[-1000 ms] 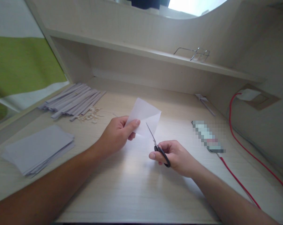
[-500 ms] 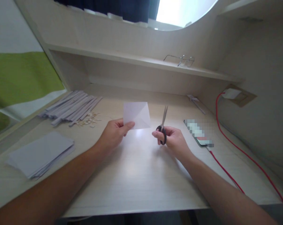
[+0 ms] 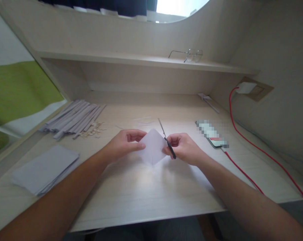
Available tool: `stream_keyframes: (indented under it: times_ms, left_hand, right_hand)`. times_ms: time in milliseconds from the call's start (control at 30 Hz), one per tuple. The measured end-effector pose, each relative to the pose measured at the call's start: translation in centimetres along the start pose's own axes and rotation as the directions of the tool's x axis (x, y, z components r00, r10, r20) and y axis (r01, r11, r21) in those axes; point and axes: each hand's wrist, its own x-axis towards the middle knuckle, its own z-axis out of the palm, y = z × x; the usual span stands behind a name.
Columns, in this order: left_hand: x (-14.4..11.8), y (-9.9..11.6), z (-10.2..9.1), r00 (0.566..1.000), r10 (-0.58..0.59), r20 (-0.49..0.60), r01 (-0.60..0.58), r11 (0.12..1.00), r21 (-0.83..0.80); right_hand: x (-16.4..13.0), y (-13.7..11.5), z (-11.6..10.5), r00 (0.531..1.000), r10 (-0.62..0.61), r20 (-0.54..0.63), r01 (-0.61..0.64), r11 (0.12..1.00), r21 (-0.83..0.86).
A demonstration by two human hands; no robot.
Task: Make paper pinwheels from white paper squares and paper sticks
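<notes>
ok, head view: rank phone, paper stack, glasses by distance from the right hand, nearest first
From the right hand:
1. phone, just to its right on the desk
2. glasses, up on the back shelf
3. paper stack, far left, near the desk's front edge

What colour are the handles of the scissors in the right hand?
Black, seen in the head view: the scissors in the right hand have dark handles and thin silvery blades.

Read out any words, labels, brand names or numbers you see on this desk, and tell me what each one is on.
No text can be read.
The flat device by the red cable is pixelated.
The paper, paper stack and scissors show no print.
</notes>
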Motion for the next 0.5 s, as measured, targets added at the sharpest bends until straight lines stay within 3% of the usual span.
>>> stream_keyframes:
  times_ms: [100, 267, 400, 500]
  left_hand:
    - [-0.2, -0.1, 0.1, 0.993, -0.049, 0.103, 0.038, 0.994, 0.104]
    - [-0.3, -0.8, 1.1, 0.993, -0.102, 0.063, 0.088, 0.978, 0.187]
    - [-0.1, -1.3, 1.3, 0.996, -0.077, -0.041, 0.083, 0.985, 0.149]
    - [0.1, -1.2, 0.9, 0.975, -0.051, -0.214, 0.083, 0.986, 0.145]
  right_hand:
    - [-0.3, 0.0, 0.5, 0.998, -0.005, 0.055, 0.007, 0.999, -0.033]
    - [-0.3, 0.4, 1.0, 0.997, -0.019, 0.079, 0.015, 0.998, 0.054]
    - [0.0, 0.6, 0.2, 0.998, -0.007, 0.056, 0.007, 1.0, 0.005]
    - [0.3, 0.6, -1.3, 1.0, 0.005, 0.019, -0.001, 0.98, -0.201]
